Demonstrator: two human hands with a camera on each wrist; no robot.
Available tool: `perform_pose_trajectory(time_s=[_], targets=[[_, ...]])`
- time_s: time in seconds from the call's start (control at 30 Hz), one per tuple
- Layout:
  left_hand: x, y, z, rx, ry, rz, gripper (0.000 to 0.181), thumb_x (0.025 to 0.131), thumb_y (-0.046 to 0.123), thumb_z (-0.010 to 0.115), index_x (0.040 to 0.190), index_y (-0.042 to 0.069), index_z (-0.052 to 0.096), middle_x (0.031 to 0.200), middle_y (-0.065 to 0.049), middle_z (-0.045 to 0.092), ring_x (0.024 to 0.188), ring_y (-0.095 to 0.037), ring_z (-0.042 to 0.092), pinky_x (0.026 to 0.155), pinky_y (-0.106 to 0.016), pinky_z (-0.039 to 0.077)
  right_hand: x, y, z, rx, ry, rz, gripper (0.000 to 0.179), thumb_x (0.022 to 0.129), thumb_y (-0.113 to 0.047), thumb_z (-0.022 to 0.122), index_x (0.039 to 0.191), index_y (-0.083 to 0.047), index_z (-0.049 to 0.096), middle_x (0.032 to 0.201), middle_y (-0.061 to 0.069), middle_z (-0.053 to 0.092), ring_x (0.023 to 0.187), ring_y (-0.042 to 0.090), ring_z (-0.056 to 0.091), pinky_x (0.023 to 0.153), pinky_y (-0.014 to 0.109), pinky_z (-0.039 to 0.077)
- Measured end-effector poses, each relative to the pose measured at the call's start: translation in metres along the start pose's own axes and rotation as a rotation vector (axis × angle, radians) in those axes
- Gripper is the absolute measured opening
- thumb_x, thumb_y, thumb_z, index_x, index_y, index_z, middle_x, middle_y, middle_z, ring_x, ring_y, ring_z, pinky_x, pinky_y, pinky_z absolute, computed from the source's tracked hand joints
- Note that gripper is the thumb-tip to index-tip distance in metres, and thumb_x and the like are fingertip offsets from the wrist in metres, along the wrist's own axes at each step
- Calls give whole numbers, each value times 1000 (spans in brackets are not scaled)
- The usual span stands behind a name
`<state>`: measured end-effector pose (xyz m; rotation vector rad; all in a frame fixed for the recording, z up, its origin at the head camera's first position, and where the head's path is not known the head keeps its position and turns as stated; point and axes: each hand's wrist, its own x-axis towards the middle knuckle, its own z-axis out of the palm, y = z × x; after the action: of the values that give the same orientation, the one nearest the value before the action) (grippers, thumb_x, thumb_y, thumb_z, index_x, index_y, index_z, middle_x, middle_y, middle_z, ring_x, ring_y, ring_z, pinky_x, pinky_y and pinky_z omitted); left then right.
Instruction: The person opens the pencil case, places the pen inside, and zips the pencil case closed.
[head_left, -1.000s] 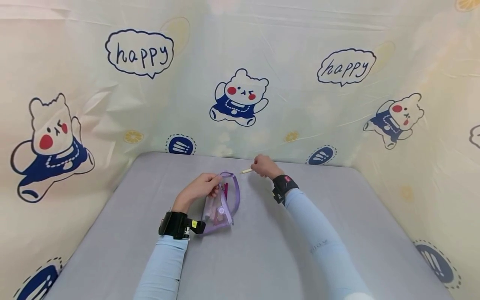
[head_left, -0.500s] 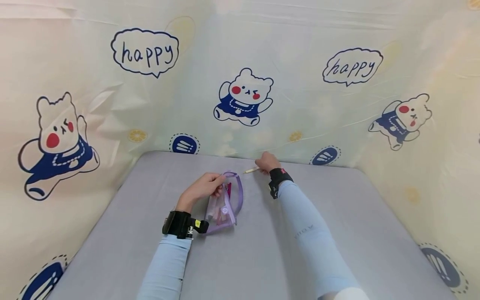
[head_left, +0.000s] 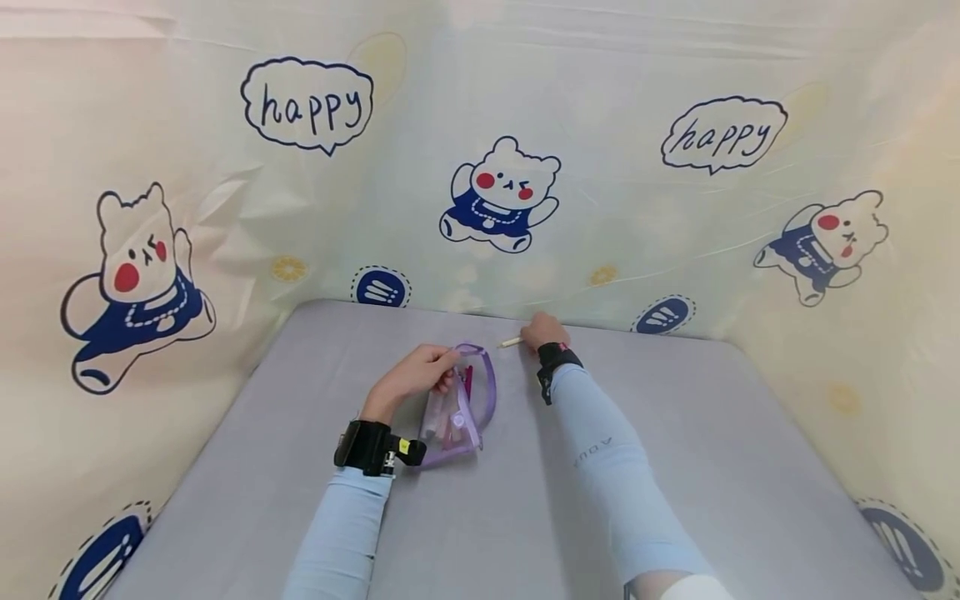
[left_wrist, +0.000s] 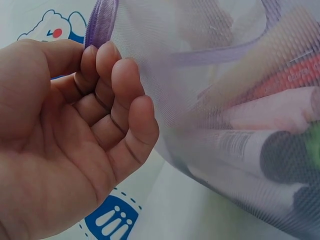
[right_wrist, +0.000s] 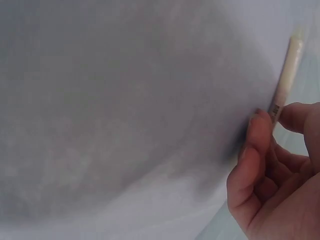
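My left hand [head_left: 416, 371] pinches the purple zip edge at the top of a see-through mesh pencil case [head_left: 452, 423], which stands tilted at mid-table. In the left wrist view, thumb and index finger grip that edge while the other fingers curl beside the mesh. Through the mesh show a red pen [left_wrist: 300, 71], a pink tube-like item [left_wrist: 280, 107] and a white one with a dark end [left_wrist: 240, 145]. Further back, my right hand [head_left: 545, 332] holds a cream-coloured pen [right_wrist: 287, 75] between thumb and fingers, its tip pointing left towards the case. The pen's other end is hidden in the hand.
A grey table [head_left: 660, 450] spreads around the case. Behind and beside it hangs a pale printed curtain [head_left: 600, 208] with cartoon bears, meeting the table's back edge right behind my right hand.
The head view has turned slightly left. My right forearm and wrist have swung inward, the pen still pinched. My left hand keeps its hold on the pencil case.
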<state>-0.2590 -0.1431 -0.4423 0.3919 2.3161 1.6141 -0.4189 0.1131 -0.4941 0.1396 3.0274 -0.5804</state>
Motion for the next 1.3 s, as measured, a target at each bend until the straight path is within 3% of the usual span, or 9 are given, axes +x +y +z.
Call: perform_pose_trajectory(time_s=[0.13, 0.33, 0.53, 0.8, 1.1, 1.3], targets=[[0, -1, 0, 4, 0, 3, 36, 106, 27, 43, 80, 5, 54, 71, -2, 55, 63, -16, 55, 64, -29, 49, 4, 3, 5, 15, 10, 10, 22, 83, -22, 60, 66, -9, 63, 59, 4, 61, 52, 21, 57, 45, 33, 40], [-2, 1, 1, 6, 0, 7, 36, 106, 26, 42, 81, 4, 55, 71, -3, 55, 64, -17, 55, 64, -30, 49, 2, 2, 6, 83, -7, 10, 19, 83, -19, 61, 68, -8, 62, 61, 5, 61, 49, 20, 57, 44, 32, 43], [-2, 1, 3, 1, -11, -4, 36, 106, 26, 43, 80, 4, 55, 71, -3, 55, 63, -17, 55, 63, -29, 49, 0, 10, 1, 115, -65, 29, 22, 87, -18, 58, 69, -6, 63, 57, 5, 60, 44, 18, 57, 43, 30, 45], [2, 4, 1, 21, 7, 5, 36, 106, 28, 43, 81, 5, 55, 73, -5, 55, 65, -17, 55, 63, -30, 49, 0, 24, -16, 295, -73, 32, 27, 88, -19, 56, 65, -5, 64, 49, 2, 57, 41, 15, 55, 41, 29, 45], [2, 1, -2, 11, 15, 1, 35, 106, 28, 44, 86, 2, 57, 73, -3, 55, 65, -17, 54, 65, -30, 48, -24, 21, -48, 559, -179, 24, 27, 90, -20, 55, 68, -7, 63, 57, 0, 58, 47, 12, 53, 46, 26, 45], [2, 1, -2, 9, 0, 9, 36, 106, 28, 44, 86, 1, 56, 73, -3, 55, 66, -16, 54, 65, -32, 48, -35, 19, -54, 712, -287, 69, 24, 93, -23, 56, 78, -5, 63, 66, 1, 60, 51, 12, 55, 52, 27, 47]])
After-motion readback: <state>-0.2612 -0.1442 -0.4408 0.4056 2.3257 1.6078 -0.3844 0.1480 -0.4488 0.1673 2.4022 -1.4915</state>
